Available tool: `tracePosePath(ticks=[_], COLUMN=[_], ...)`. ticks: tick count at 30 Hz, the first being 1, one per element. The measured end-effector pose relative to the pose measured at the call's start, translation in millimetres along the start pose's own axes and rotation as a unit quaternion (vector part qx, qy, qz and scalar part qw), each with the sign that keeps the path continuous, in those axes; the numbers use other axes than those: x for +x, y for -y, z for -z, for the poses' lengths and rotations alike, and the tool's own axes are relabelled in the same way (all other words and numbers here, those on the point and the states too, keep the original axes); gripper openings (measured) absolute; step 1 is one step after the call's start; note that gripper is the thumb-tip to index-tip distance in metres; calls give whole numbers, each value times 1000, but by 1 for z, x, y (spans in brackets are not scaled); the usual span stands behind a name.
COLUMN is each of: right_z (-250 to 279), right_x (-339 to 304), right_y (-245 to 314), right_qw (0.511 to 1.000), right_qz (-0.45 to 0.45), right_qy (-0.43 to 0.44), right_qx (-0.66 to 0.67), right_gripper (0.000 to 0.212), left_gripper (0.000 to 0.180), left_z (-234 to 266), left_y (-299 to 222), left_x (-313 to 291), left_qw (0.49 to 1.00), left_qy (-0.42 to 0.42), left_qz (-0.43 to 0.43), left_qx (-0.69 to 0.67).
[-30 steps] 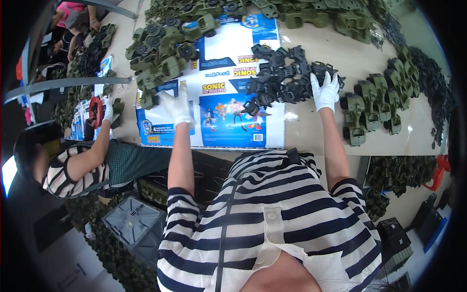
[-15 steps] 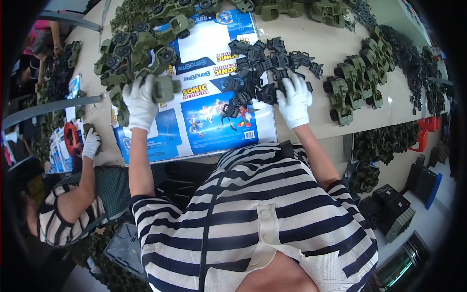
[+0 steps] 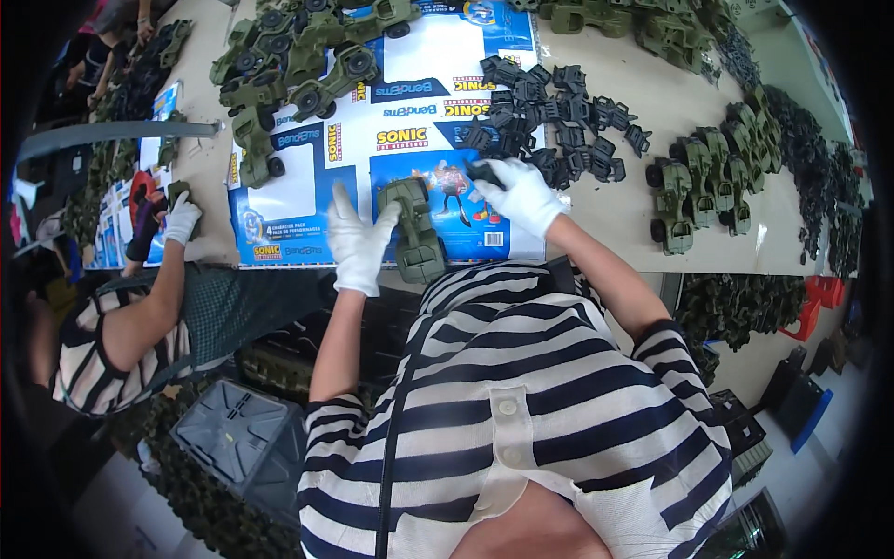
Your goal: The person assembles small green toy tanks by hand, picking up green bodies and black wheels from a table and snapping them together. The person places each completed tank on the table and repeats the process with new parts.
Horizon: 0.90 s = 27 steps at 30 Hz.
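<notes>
An olive-green toy vehicle lies at the near edge of the table on a printed blue sheet. My left hand, in a white glove, is beside it with fingers stretched apart. Its thumb touches or nearly touches the vehicle's left side. To the right, my gloved right hand pinches a small black plastic part above the sheet; the fingers hide some of it. Just beyond that hand is a loose pile of similar black plastic parts.
Several green toy vehicles are heaped at the far left. More green vehicles stand in rows on the right, before piles of dark parts. A co-worker's gloved hand is at the left, past a grey bar. A grey bin sits below.
A green vehicle has come from the left heap to the near edge in front of me. My left hand's fingers have spread. My right hand has moved left and nearer, taking a black part from the pile.
</notes>
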State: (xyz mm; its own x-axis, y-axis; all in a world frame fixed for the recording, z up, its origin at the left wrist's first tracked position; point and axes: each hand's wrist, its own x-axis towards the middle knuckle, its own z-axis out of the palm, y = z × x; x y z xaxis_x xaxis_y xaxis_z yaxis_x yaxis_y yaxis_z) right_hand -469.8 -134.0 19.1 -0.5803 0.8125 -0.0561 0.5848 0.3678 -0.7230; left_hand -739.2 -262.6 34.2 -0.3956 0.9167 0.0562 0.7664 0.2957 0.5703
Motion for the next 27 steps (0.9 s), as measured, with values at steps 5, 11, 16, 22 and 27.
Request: tracePosePath(ticks=[5,11,16,22,27], right_z=[21,63,29,35,94], right_x=[-64,-94,-102,-94,-89], right_y=[-37,-40,-81,-84,-32], right_qw=[974,955,964,988,942], right_qz=[-138,-142,2,-5,-165], right_qy=[72,71,40,41,99], right_qx=[-165,-250,-262,-147,275], right_gripper=[65,62,58,49,49], left_gripper=[90,71,63,64,74], left_z=[-44,-51,-34,-17,0], left_y=[-10,-2,-31,-77,-121], left_x=[-14,-15,-4,4,3], left_qw=[907,888,854,837,813], left_qy=[168,174,241,309,372], left_qz=[162,211,205,188,117], left_qx=[-349,-369,-412,-411,-432])
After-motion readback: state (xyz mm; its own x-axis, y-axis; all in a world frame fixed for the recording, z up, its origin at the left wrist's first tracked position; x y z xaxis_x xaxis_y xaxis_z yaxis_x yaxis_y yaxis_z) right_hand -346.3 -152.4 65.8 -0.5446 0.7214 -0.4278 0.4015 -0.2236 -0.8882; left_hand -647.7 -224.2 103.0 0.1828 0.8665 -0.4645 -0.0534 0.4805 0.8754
